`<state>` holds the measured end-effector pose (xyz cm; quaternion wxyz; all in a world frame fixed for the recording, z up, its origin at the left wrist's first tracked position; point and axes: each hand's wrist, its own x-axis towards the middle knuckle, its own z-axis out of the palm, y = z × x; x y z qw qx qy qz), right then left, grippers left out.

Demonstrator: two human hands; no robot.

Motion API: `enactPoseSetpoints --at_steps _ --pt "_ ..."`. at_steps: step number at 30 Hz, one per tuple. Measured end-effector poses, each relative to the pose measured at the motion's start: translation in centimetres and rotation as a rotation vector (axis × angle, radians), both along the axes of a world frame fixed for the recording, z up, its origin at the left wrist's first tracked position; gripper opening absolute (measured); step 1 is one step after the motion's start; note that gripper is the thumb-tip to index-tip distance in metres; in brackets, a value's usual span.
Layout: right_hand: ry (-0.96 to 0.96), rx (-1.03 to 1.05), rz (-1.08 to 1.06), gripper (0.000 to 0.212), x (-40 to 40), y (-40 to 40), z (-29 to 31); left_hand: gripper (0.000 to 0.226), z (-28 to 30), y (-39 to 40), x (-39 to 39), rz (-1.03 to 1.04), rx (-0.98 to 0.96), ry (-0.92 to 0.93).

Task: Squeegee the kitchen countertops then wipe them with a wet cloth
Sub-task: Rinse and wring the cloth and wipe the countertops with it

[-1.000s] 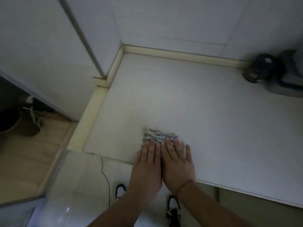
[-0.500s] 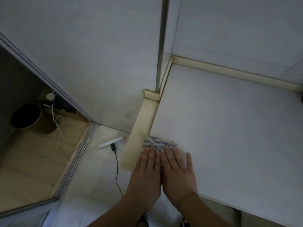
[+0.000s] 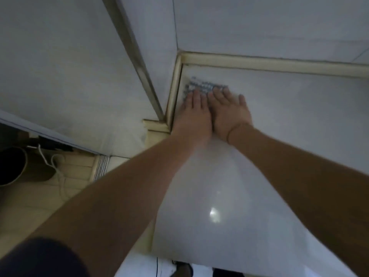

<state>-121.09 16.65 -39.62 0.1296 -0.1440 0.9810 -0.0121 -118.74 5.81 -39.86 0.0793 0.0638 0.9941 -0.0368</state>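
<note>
Left hand and right hand, fingers flat, press a blurred grey cloth into the countertop corner, hiding its near edge

Both hands flat on cloth

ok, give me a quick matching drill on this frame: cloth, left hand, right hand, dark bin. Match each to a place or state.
Things:
1. cloth
2. left hand
3. right hand
4. dark bin

Places or states:
A. on the floor at far left, below the countertop
B. flat on the cloth, nearest the side trim
C. in the back left corner of the countertop, under the fingers
D. flat on the cloth, thin band at the wrist

Pairs: 1-C, 2-B, 3-D, 4-A
</note>
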Motion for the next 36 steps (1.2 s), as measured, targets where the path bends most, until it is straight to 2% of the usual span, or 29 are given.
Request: enactPoseSetpoints --at_steps 3,8,14,17,20,24,29,36 --pt "0.021 -0.021 0.016 0.057 -5.0 0.2 -0.4 0.064 -0.3 0.1 -4.5 -0.034 -0.039 0.007" --pt "0.079 -0.053 0.052 0.055 -8.1 0.7 -1.3 0.065 -0.8 -0.1 -8.1 -0.022 0.053 0.014" --pt "0.039 -0.033 0.087 0.055 -8.1 4.9 -0.7 0.077 -1.4 3.9 -7.3 0.059 0.089 -0.005" --pt "0.007 -0.006 0.007 0.056 -7.5 9.2 -0.7 0.071 -1.4 8.4 -6.8 0.037 0.111 -0.034" --pt "0.005 0.048 -0.011 0.057 -6.1 10.2 -0.8 0.068 -1.1 9.8 -5.5 0.012 0.104 -0.060" --pt "0.005 0.002 -0.045 0.056 0.4 10.1 -0.8 0.069 -0.3 9.7 0.5 -0.049 0.057 -0.113" --pt "-0.078 0.024 -0.053 0.058 13.2 10.7 0.0 0.071 -0.1 9.6 13.2 -0.069 0.119 -0.118" --pt "-0.111 0.082 0.019 0.072 27.7 11.1 0.9 0.083 0.7 9.6 27.7 -0.077 0.113 -0.144"
